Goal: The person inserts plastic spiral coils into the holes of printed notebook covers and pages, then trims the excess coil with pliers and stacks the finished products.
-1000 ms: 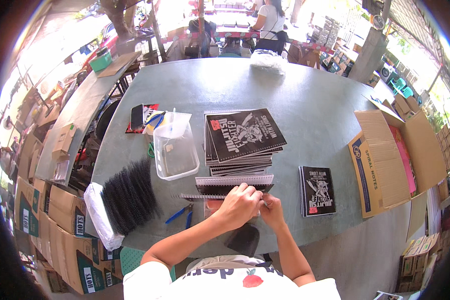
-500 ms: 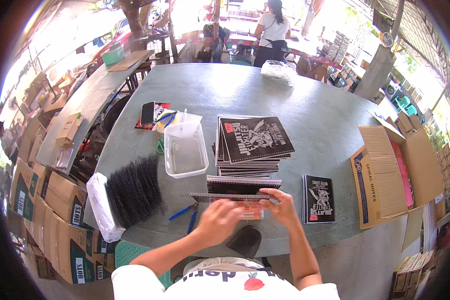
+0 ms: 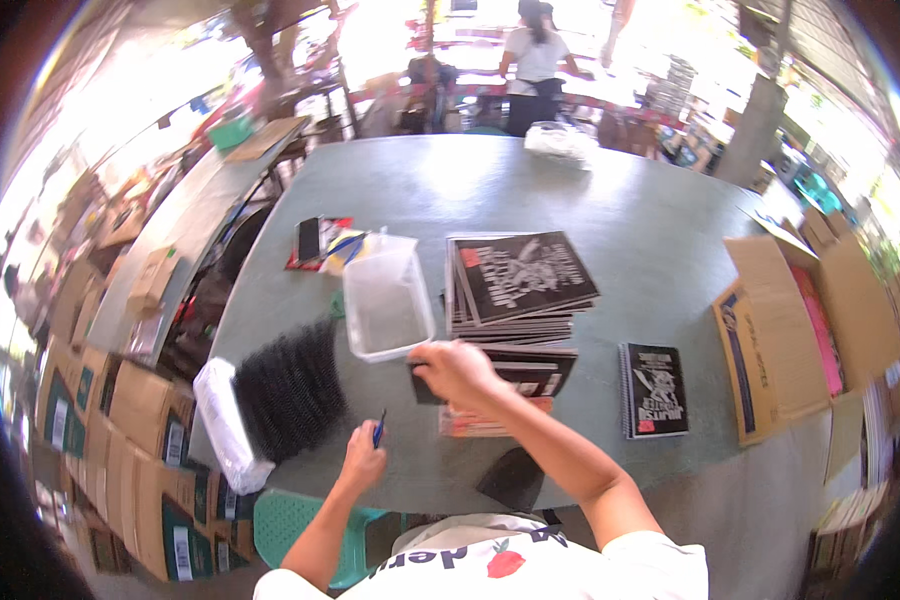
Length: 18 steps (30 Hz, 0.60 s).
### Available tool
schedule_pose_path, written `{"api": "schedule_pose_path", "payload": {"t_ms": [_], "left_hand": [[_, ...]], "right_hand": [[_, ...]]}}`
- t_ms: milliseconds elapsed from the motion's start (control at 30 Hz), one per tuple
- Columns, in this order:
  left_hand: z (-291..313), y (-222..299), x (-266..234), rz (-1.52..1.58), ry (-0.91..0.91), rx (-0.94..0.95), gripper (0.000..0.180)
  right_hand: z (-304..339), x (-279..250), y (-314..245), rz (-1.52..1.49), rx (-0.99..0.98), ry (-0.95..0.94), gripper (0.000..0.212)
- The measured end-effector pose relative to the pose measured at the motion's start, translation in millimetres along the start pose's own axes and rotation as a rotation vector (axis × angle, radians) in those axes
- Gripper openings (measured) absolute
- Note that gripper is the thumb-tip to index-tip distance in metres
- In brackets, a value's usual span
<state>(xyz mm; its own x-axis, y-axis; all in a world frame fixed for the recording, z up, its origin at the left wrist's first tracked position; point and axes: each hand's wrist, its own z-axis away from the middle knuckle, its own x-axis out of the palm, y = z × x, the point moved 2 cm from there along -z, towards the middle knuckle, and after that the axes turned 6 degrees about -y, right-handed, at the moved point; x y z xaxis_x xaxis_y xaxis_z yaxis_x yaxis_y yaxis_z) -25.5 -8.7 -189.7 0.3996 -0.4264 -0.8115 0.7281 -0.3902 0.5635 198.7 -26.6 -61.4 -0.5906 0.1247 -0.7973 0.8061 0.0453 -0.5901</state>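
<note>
My left hand (image 3: 363, 460) is closed round a pair of pliers with blue handles (image 3: 379, 430), raised over the table's near edge. My right hand (image 3: 462, 374) reaches across to the left and pinches the left end of a black notebook (image 3: 540, 378), which stands tilted on its edge. Under it lies a reddish-orange printed piece (image 3: 460, 420), partly hidden by my right forearm. Right behind stands a stack of black-covered notebooks (image 3: 530, 275), its top ones slightly fanned. One spiral notebook (image 3: 655, 390) lies apart on the right.
Black plastic spiral coils (image 3: 290, 395) lie at the left beside a white plastic-wrapped roll (image 3: 228, 425). A clear plastic tub (image 3: 388, 305) stands left of the stack. An open cardboard box (image 3: 770, 350) is at the right edge. A dark rounded object (image 3: 513, 478) sits near me.
My left hand has left the notebook and picked up the pliers from the table. My right hand has moved from the notebook's right end to its left end. The view has shifted slightly.
</note>
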Motion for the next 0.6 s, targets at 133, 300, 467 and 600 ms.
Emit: {"api": "schedule_pose_path", "payload": {"t_ms": [133,300,467,600], "left_hand": [[-1,108,-70,0.432,-0.224,0.057,0.032],[-13,101,-63,0.694,-0.307,-0.01,0.037],[-25,97,-60,0.675,-0.285,0.023,0.036],[-33,101,-68,0.215,-0.146,0.073,0.033]], "right_hand": [[7,-25,8,-0.118,0.034,-0.019,0.027],[0,-25,-8,-0.198,0.027,-0.093,0.03],[-5,-20,-2,-0.304,-0.09,-0.229,0.032],[-6,-10,0,-0.138,-0.211,-0.124,0.028]]}}
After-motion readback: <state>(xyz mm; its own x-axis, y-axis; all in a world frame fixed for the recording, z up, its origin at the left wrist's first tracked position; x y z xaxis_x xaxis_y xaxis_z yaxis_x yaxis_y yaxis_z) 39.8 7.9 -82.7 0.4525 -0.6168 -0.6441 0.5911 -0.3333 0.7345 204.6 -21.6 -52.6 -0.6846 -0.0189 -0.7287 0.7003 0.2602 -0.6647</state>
